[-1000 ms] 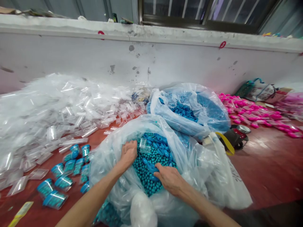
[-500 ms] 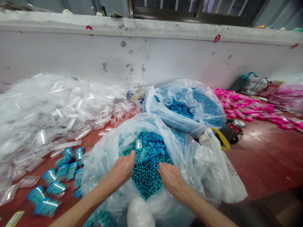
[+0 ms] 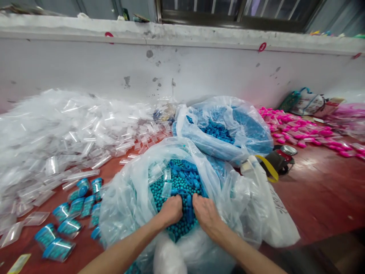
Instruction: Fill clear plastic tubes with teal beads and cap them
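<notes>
A clear plastic bag [image 3: 122,205] stands with its mouth spread, full of small teal beads [image 3: 178,230]. Blue plastic caps [image 3: 191,179] and a few clear plastic tubes [image 3: 166,189] lie on top of the beads. My left hand [image 3: 171,211] is closed over the middle of the beads, its fingertips against a blue piece. Close on the other side, my right hand [image 3: 205,212] is closed too, fingers pressed together. Blue pieces show in the narrow gap between the hands. What each hand's fingers hold is hidden.
Left of the bag lie several filled tubes with blue caps [image 3: 70,227] and a big heap of clear tubes [image 3: 71,129]. Behind stands another bag [image 3: 222,150] of blue caps. Pink pieces [image 3: 305,129], a white sack [image 3: 273,209] and a dark object with a metal lid [image 3: 282,158] are rightward.
My left hand has moved right and slightly down over the beads, closer to my right hand. The right hand has shifted only slightly. A clear tube shows where my left hand was.
</notes>
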Available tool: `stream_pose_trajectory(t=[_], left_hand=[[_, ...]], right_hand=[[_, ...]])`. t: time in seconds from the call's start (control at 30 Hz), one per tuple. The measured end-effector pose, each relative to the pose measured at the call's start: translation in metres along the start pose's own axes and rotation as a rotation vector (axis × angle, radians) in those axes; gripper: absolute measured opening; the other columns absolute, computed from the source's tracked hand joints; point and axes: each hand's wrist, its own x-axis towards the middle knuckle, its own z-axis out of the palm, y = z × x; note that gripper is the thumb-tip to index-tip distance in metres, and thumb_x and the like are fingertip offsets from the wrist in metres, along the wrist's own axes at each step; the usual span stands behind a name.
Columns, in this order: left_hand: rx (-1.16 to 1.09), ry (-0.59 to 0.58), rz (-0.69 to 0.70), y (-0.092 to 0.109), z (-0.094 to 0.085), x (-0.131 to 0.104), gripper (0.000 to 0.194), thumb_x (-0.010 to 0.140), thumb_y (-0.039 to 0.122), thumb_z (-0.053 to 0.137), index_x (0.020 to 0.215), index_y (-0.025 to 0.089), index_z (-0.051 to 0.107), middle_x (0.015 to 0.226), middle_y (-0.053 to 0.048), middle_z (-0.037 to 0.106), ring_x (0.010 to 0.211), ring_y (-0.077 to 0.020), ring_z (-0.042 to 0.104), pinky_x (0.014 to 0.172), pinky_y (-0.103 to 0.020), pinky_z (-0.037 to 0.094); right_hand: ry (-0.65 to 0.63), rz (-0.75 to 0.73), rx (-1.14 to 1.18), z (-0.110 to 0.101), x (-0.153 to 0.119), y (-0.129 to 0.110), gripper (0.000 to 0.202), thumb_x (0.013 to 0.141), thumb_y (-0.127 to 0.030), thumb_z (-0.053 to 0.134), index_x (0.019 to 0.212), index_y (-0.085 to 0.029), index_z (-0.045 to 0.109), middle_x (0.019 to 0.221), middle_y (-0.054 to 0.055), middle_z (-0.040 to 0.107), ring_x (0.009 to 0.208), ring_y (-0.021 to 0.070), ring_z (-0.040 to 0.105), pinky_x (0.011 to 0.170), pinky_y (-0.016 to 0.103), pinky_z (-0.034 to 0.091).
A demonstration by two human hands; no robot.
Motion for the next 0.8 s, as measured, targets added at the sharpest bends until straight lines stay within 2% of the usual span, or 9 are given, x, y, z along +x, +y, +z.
stream_pose_trajectory(t=[0.1, 0.17, 0.27, 0.37, 0.47, 0.53, 0.63, 0.7, 0.8], left_hand=[[-0.283, -0.052, -0.130, -0.003, 0.004, 0.009, 0.005, 0.064, 0.017, 0.050, 0.064, 0.019, 0.045, 0.049, 0.002, 0.049, 0.046, -0.0152, 0.052, 0.049, -0.028, 0.044], [-0.490, -0.088, -0.167, -0.003, 0.006, 0.011, 0.010, 0.063, 0.020, 0.051, 0.060, 0.020, 0.041, 0.045, 0.006, 0.043, 0.038, -0.0111, 0.044, 0.043, -0.025, 0.042], [-0.769, -0.110, -0.166, -0.001, 0.008, 0.009, 0.021, 0.062, 0.028, 0.057, 0.057, 0.019, 0.038, 0.044, 0.007, 0.042, 0.040, -0.0088, 0.044, 0.045, -0.024, 0.043], [-0.961, -0.115, -0.143, 0.001, 0.006, 0.005, 0.028, 0.057, 0.034, 0.066, 0.060, 0.018, 0.042, 0.050, 0.004, 0.050, 0.046, -0.0095, 0.050, 0.050, -0.024, 0.045], [-1.154, -0.136, -0.158, 0.001, 0.002, 0.000, 0.036, 0.053, 0.035, 0.072, 0.074, 0.017, 0.048, 0.059, 0.003, 0.057, 0.052, -0.0109, 0.055, 0.051, -0.023, 0.046], [-1.239, -0.157, -0.209, 0.000, -0.002, -0.003, 0.042, 0.055, 0.037, 0.073, 0.084, 0.017, 0.049, 0.064, 0.002, 0.060, 0.050, -0.0108, 0.055, 0.046, -0.023, 0.044], [-1.263, -0.167, -0.258, 0.000, -0.007, -0.008, 0.046, 0.060, 0.038, 0.072, 0.093, 0.018, 0.047, 0.069, 0.003, 0.061, 0.045, -0.0102, 0.055, 0.038, -0.020, 0.040], [-1.270, -0.171, -0.257, 0.000, -0.011, -0.013, 0.049, 0.059, 0.036, 0.073, 0.096, 0.019, 0.046, 0.073, 0.002, 0.062, 0.048, -0.0109, 0.058, 0.040, -0.020, 0.041], [-1.244, -0.162, -0.265, 0.002, -0.015, -0.020, 0.058, 0.055, 0.036, 0.075, 0.102, 0.019, 0.045, 0.077, 0.001, 0.063, 0.056, -0.0129, 0.060, 0.047, -0.023, 0.045]], right_hand=[[-0.052, 0.005, 0.081, 0.005, 0.006, 0.004, 0.029, 0.085, -0.005, 0.031, 0.097, -0.014, 0.055, 0.089, 0.009, 0.065, 0.082, 0.0198, 0.061, 0.068, 0.028, 0.041], [-0.113, 0.048, 0.139, 0.003, 0.011, 0.007, 0.027, 0.086, -0.008, 0.032, 0.094, -0.015, 0.057, 0.087, 0.009, 0.065, 0.083, 0.0194, 0.061, 0.068, 0.027, 0.039], [-0.146, 0.065, 0.268, -0.003, 0.018, 0.015, 0.025, 0.088, -0.018, 0.033, 0.090, -0.015, 0.057, 0.089, 0.009, 0.065, 0.086, 0.0181, 0.059, 0.070, 0.026, 0.038], [-0.173, 0.045, 0.460, -0.005, 0.021, 0.023, 0.026, 0.089, -0.020, 0.031, 0.087, -0.014, 0.056, 0.087, 0.007, 0.064, 0.081, 0.0148, 0.058, 0.069, 0.023, 0.038], [-0.190, 0.044, 0.645, -0.006, 0.019, 0.026, 0.026, 0.090, -0.021, 0.029, 0.103, -0.015, 0.050, 0.077, 0.002, 0.063, 0.069, 0.0126, 0.057, 0.062, 0.022, 0.040], [-0.122, 0.072, 0.593, -0.008, 0.015, 0.023, 0.028, 0.090, -0.023, 0.030, 0.111, -0.014, 0.046, 0.078, 0.004, 0.063, 0.071, 0.0148, 0.059, 0.062, 0.024, 0.041], [-0.029, 0.134, 0.283, -0.014, 0.008, 0.015, 0.033, 0.088, -0.018, 0.031, 0.118, -0.011, 0.044, 0.083, 0.009, 0.064, 0.074, 0.0212, 0.061, 0.061, 0.029, 0.041], [-0.002, 0.148, 0.130, -0.019, 0.004, 0.012, 0.039, 0.086, -0.012, 0.031, 0.124, -0.010, 0.039, 0.086, 0.012, 0.064, 0.073, 0.0227, 0.061, 0.060, 0.030, 0.041], [0.049, 0.113, 0.098, -0.025, 0.002, 0.014, 0.033, 0.087, -0.012, 0.032, 0.115, -0.015, 0.049, 0.087, 0.011, 0.065, 0.074, 0.0210, 0.061, 0.060, 0.029, 0.040]])
